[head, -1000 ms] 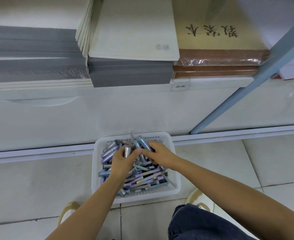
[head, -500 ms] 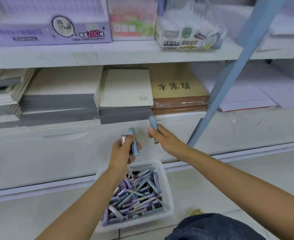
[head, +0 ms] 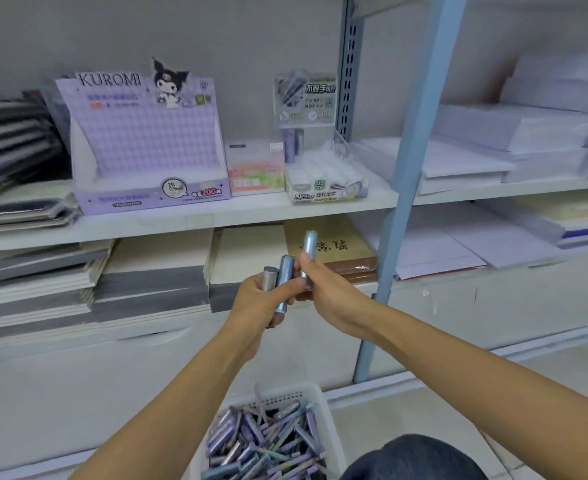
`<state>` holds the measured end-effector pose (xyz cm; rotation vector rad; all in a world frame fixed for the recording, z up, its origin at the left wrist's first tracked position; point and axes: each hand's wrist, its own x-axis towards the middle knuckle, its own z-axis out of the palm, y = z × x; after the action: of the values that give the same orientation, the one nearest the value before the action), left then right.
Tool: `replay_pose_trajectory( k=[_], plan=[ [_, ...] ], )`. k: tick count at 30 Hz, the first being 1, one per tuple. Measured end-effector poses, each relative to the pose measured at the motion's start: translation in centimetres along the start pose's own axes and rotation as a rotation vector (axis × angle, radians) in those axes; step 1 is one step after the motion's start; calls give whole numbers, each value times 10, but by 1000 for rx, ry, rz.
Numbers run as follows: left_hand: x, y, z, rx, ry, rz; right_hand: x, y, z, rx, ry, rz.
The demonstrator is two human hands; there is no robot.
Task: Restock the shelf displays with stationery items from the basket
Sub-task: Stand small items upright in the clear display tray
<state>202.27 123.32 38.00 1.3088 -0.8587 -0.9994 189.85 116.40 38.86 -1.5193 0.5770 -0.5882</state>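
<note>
A white basket [head: 327, 424] on the floor holds several small blue and purple lead tubes [head: 261, 441]. My left hand [head: 256, 303] is closed on two tubes, a blue one [head: 283, 282] and a grey one [head: 269, 277], held upright in front of the lower shelf. Touching it from the right, my right hand [head: 327, 292] grips another blue tube [head: 309, 247] that sticks up above the fingers. On the middle shelf stand a purple Kuromi display box [head: 147, 143], which looks empty, and a clear lead display box [head: 323, 178] with one purple tube standing in it.
A blue slanted shelf post [head: 403, 188] rises just right of my hands. Stacks of notebooks [head: 154, 285] fill the lower shelf, paper stacks [head: 528, 143] lie to the right. A small pink-green box [head: 256, 168] sits between the displays. My knee [head: 413, 459] is beside the basket.
Both hands lifted out of the basket with tubes and rose in front of the shelves. They came together, and my view tilted up to the display shelf.
</note>
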Motion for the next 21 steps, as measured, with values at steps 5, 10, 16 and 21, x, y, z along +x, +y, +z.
replay_pose_trajectory(
  k=[5,10,16,21],
  plan=[
    [-3,44,8,63,21,81,-4,-37,-4,-35,-36,-54],
    [4,81,7,45,-18,157,-2,-90,-17,-107,156,-236],
    [24,114,11,149,-79,238,15,-133,-44,-81,172,-526],
    [54,137,8,88,-51,316,55,-161,-78,-20,379,-606]
  ],
)
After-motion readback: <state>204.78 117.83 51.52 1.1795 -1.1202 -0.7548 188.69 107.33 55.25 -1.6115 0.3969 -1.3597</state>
